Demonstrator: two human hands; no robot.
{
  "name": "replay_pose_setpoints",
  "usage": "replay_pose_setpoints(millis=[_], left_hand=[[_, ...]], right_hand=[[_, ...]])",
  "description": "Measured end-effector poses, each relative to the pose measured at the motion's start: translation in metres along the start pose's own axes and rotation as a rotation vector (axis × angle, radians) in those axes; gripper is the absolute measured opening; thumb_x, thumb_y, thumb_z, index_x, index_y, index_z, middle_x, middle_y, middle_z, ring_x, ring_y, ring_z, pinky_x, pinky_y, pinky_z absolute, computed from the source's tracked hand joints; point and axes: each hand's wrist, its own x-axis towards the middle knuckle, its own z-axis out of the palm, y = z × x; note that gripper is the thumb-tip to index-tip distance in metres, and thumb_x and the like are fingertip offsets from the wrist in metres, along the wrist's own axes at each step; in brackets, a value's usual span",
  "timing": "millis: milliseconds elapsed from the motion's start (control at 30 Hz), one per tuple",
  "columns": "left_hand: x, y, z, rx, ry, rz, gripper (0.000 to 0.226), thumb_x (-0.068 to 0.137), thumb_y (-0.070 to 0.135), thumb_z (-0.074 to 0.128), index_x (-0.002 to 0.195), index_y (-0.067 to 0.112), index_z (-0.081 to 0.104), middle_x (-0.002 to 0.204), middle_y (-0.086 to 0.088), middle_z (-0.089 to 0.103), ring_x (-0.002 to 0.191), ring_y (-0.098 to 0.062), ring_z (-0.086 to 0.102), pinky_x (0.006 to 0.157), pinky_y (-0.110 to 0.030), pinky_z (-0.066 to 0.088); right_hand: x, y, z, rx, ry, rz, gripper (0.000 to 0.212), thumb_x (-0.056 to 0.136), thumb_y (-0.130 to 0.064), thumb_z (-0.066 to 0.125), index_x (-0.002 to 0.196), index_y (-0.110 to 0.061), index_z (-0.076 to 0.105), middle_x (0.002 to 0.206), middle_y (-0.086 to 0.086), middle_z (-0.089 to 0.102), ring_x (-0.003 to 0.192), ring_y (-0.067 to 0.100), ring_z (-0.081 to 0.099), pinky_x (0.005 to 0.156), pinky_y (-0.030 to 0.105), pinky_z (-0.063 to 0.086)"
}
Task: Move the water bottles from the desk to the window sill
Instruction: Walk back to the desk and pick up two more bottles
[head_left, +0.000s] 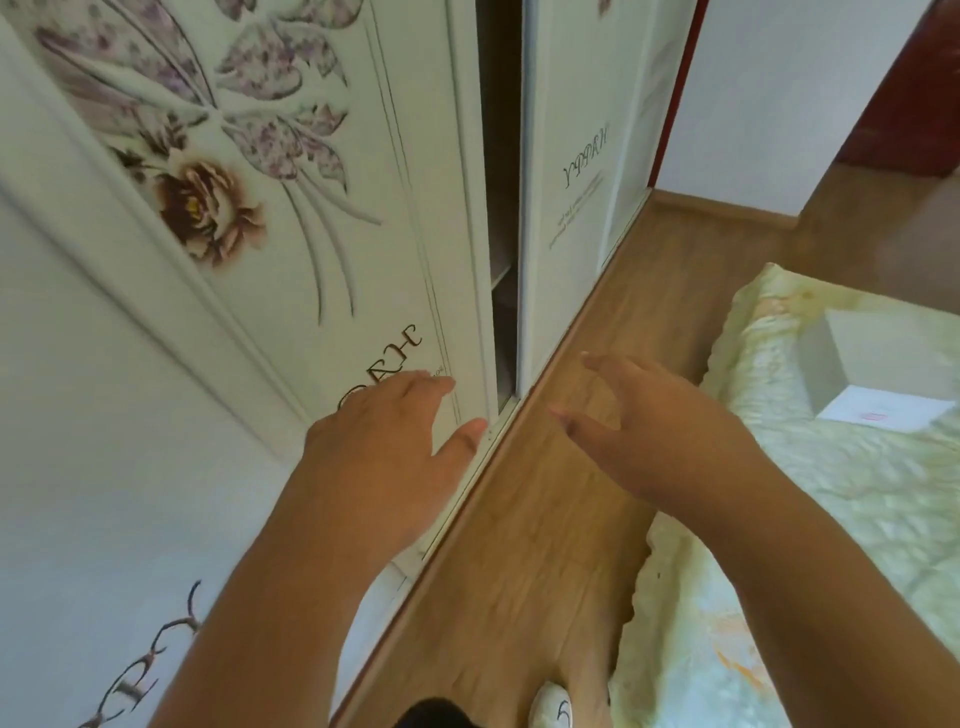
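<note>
No water bottle, desk or window sill is in view. My left hand (384, 441) reaches forward in front of the white wardrobe door, fingers relaxed and holding nothing. My right hand (639, 421) is stretched out above the wooden floor, fingers loosely spread and slightly curved, also holding nothing. The two hands are apart, at about the same height in the head view.
A white sliding wardrobe (249, 197) with a flower print fills the left; a dark gap (501, 270) shows between its doors. A strip of wooden floor (524, 545) runs ahead. A bed with a pale green cover (810, 499) lies right, bearing a white box (878, 379).
</note>
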Motion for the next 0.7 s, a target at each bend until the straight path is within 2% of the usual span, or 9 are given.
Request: replay_pose_setpoints(millis=[200,400,533,700], left_hand=[[0.072,0.05,-0.001,0.037,-0.038,0.17,0.063,0.099,0.068,0.03,0.155,0.041,0.029,0.162,0.016,0.03,0.147,-0.012,0.032,0.115,-0.041,0.032],[0.144,0.094,0.006,0.029,-0.111,0.383,0.065,0.098,0.068,0.031,0.157,0.04,0.028,0.163,0.016,0.03,0.148,-0.013,0.032,0.118,-0.043,0.034],[0.199,0.105,0.0,0.05,-0.155,0.499,0.067,0.097,0.071,0.03,0.156,0.041,0.027,0.164,0.015,0.029,0.149,-0.013,0.032,0.119,-0.046,0.034],[0.268,0.113,-0.024,0.076,-0.121,0.599,0.068,0.096,0.073,0.024,0.156,0.041,0.026,0.164,0.015,0.03,0.148,-0.014,0.035,0.118,-0.048,0.036]], right_hand=[[0.025,0.039,-0.023,0.002,0.084,0.143,0.071,0.093,-0.069,0.049,0.154,-0.039,0.029,0.156,-0.009,0.043,0.131,0.018,0.054,0.108,0.044,0.047],[0.048,0.068,-0.046,-0.024,0.161,0.342,0.073,0.094,-0.068,0.046,0.157,-0.038,0.025,0.162,-0.012,0.033,0.142,0.016,0.044,0.115,0.043,0.039],[0.078,0.066,-0.06,-0.065,0.23,0.427,0.073,0.095,-0.068,0.045,0.158,-0.036,0.025,0.16,-0.013,0.037,0.137,0.013,0.049,0.113,0.041,0.04],[0.127,0.053,-0.073,-0.106,0.315,0.461,0.073,0.095,-0.069,0.043,0.157,-0.035,0.026,0.158,-0.015,0.038,0.141,0.011,0.043,0.115,0.038,0.037]])
